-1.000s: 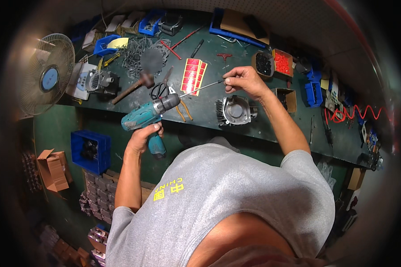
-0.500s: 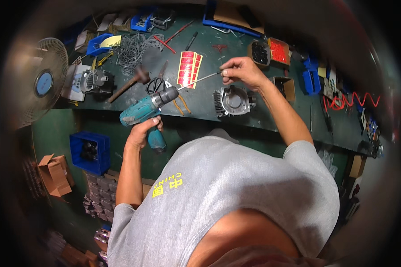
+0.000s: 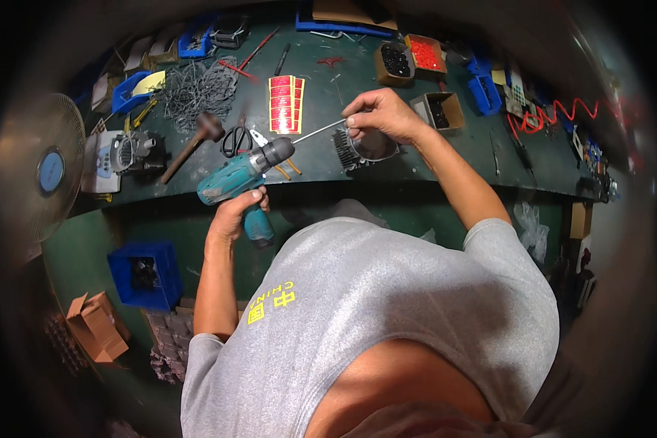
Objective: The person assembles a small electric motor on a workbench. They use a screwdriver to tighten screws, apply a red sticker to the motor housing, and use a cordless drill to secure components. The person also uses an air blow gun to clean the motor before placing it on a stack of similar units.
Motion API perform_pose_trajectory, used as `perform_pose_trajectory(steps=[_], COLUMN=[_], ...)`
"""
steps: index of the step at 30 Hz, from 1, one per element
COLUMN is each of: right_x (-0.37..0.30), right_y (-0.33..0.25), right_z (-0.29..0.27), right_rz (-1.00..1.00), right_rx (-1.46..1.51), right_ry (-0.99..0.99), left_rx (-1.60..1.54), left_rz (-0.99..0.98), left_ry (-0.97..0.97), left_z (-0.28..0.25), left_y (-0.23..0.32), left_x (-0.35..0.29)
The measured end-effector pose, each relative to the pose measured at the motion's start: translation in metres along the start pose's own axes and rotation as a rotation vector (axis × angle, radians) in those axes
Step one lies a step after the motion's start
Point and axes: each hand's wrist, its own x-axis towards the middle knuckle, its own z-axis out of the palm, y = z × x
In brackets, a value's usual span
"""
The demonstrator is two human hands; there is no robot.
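Observation:
My left hand point(image 3: 235, 213) is wrapped round the handle of a teal cordless drill point(image 3: 230, 180) at the bench's near edge. The drill points up to the right. A long thin bit point(image 3: 318, 132) reaches from its chuck to my right hand point(image 3: 387, 117), which pinches the far end between thumb and fingers. Just below that hand sits a finned metal engine cylinder point(image 3: 348, 151), partly covered by it. Red and yellow label sheets point(image 3: 282, 104) lie beyond the bit. Left of the chuck are black-handled scissors point(image 3: 235, 141); orange-handled pliers point(image 3: 289, 167) lie partly behind it.
A hammer point(image 3: 209, 127), a wire pile point(image 3: 197, 91) and another engine part point(image 3: 133, 152) lie left, near a fan point(image 3: 50, 171). Small-part boxes point(image 3: 425, 52) and a coiled red hose point(image 3: 539, 121) are right. Below the bench stands a blue crate point(image 3: 147, 277).
The view has shifted, moving the bench items leftward in the picture. My right hand is closer to the chuck, and less of the bit shows between them. Both hands keep their holds.

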Motion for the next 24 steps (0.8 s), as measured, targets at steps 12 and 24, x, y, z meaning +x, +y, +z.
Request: perform_pose_trajectory(steps=[12, 24], right_x=[-0.059, -0.042], right_y=[0.032, 0.066], right_z=[-0.001, -0.04], right_rz=[-0.102, -0.315], right_rx=[0.453, 0.806], right_ry=[0.085, 0.008], left_rx=[-0.059, -0.096], left_rz=[-0.055, 0.063], left_ry=[-0.133, 0.05], left_z=[0.007, 0.086], left_y=[-0.03, -0.052], left_x=[0.015, 0.002])
